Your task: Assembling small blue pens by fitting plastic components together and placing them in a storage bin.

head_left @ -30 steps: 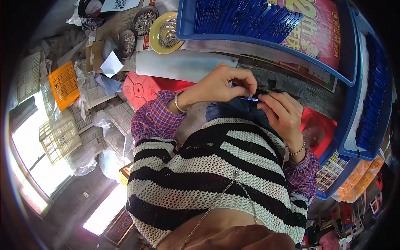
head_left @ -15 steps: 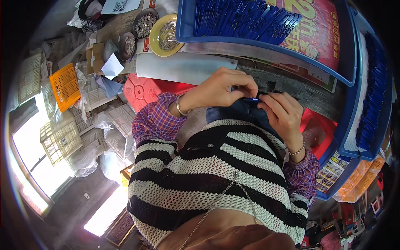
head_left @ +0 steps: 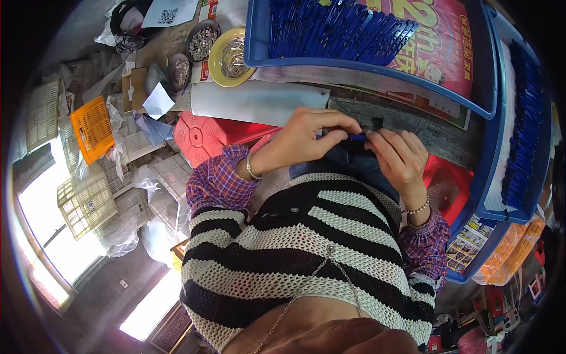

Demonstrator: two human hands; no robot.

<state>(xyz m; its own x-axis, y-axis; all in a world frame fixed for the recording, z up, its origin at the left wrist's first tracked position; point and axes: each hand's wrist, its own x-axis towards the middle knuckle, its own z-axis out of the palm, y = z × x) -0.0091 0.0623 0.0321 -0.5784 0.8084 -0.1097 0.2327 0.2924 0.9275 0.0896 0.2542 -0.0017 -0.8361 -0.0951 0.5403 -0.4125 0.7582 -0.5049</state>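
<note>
A slim dark-blue plastic piece spans the small gap between my two hands, just in front of the wooden bench edge. My right hand pinches its right end; the fingertips cover that part. At its left end the thumb and forefinger of my left hand close on it, the forefinger reaching over the top. What else the fingertips may hold is too small to make out. Beyond my hands, a blue tray holds many similar long blue pieces, heaped side by side.
A yellow bowl of thin metal parts stands at the far left of the bench, beside two dark bowls of small metal parts. A second blue tray with blue pieces is at right. Red stools and an orange basket are lower.
My left forefinger and thumb have stretched from a bent, raised pinch to a flatter grip at the blue piece's left end. My right hand keeps nearly the same hold.
</note>
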